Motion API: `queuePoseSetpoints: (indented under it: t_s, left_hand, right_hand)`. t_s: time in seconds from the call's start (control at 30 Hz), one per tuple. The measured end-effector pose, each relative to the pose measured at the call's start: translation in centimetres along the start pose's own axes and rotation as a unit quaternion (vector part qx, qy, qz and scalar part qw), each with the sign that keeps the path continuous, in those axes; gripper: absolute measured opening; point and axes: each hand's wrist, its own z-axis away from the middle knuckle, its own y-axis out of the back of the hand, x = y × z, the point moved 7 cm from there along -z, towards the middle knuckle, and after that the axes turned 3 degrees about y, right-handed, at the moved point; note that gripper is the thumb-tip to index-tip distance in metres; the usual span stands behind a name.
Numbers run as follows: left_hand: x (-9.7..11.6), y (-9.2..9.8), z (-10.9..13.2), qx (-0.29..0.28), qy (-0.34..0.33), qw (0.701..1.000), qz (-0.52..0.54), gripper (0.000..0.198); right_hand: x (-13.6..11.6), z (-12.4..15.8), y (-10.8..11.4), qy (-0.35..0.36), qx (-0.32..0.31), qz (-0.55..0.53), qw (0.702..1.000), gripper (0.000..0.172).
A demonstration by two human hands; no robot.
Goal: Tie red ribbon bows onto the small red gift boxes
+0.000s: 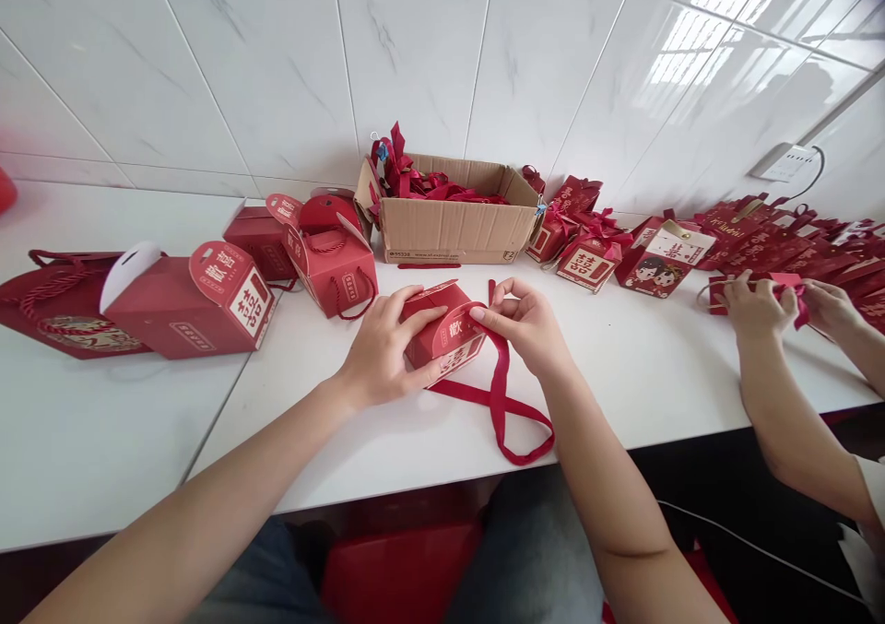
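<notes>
A small red gift box (432,311) with pale printed characters sits on the table in front of me. My left hand (391,343) is wrapped around its left side, fingers over the top and thumb along the front. At the box's right top flap, my right hand (522,324) pinches a dark red ribbon (499,394) between thumb and index finger. The ribbon hangs down, loops on the table toward the front edge and runs back under the box. Part of the flap is hidden by my fingers.
A cardboard box (449,232) full of ribbons stands against the tiled wall. Larger red boxes (186,306) are at left, and finished-looking ribboned boxes (587,255) at right. Beside me a co-worker's hands (761,306) hold another red box. A power socket (788,161) is on the wall.
</notes>
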Motion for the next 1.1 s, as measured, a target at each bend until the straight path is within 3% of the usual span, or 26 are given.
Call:
queuePoseSetpoints:
  t_s: [0.1,0.2,0.37,0.6,0.77,0.87,1.0,1.1]
  left_hand:
    - [0.4,0.1,0.0,0.006,-0.02,1.0,-0.002,0.056]
    - [0.5,0.2,0.0,0.003,-0.024,1.0,-0.002,0.057]
    - [0.8,0.1,0.2,0.004,-0.045,0.999,-0.002,0.059]
    - [1.6,-0.3,0.8,0.007,-0.098,0.994,0.044,0.061]
    - [2.0,-0.2,0.8,0.005,-0.113,0.991,0.066,0.061]
    - [1.9,-0.2,0.7,0.005,-0.109,0.992,0.066,0.061]
    - [1.6,-0.3,0.8,0.0,-0.109,0.992,0.067,0.061]
    - [1.5,-0.4,0.9,-0.021,-0.115,0.989,0.088,0.062]
  right_hand:
    - [-0.6,0.1,0.6,0.051,0.05,0.083,0.994,0.04]
    - [-0.8,0.1,0.6,0.068,0.056,0.13,0.988,0.039]
    - [-1.0,0.0,0.3,0.086,0.025,0.182,0.979,0.031]
    - [-3.0,0.7,-0.7,0.225,-0.057,0.226,0.946,0.018]
    - [-2.3,0.9,-1.3,0.207,-0.125,0.141,0.96,0.024]
    - [-2.0,0.9,-1.5,0.191,-0.123,0.111,0.968,0.014]
    - [-1.4,0.6,-0.7,0.14,-0.11,0.036,0.983,0.014]
    - [-2.2,0.2,1.7,0.191,-0.057,-0.07,0.977,0.015]
